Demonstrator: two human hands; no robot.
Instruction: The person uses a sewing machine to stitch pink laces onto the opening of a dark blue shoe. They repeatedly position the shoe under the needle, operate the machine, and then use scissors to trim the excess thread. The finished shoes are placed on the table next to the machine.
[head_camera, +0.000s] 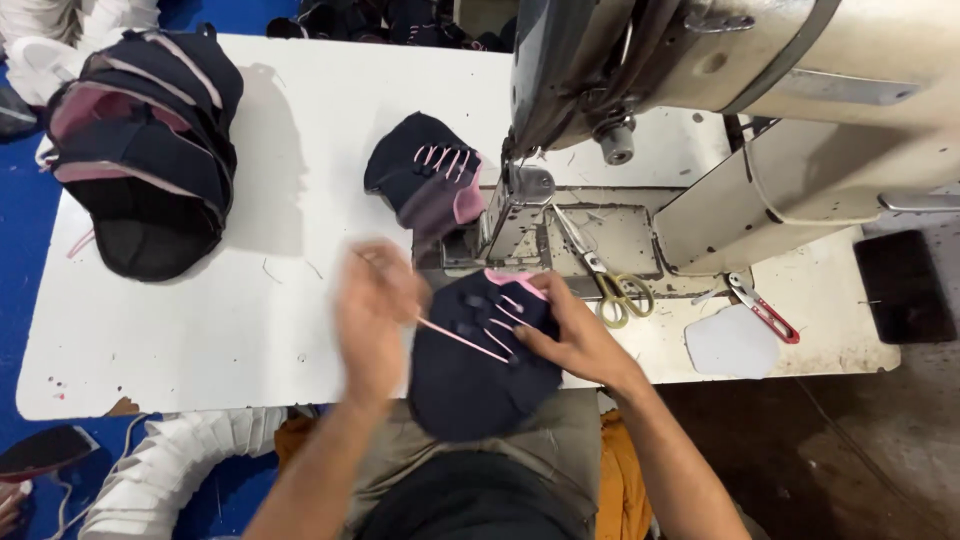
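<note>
While we look down past our lap, the dark navy shoe upper (480, 365) lies nearest us, half over the near edge of the white table (200, 330), just in front of the sewing machine (700, 90). Its long axis runs from us toward the machine, pink-trimmed end pointing at it. Our right hand (570, 340) pinches its right edge, fingers closed on the fabric. Our left hand (375, 315), blurred, grips a pink lace (460, 340) that slants across the upper. Right of the upper, below the machine, lie yellow-handled scissors (615, 290), a red thread snipper (765, 310) and a white pentagon-shaped patch (732, 342). Left of the machine rests a second laced upper (425, 180). Far left of it sits a stack of navy-and-pink uppers (145, 150).
</note>
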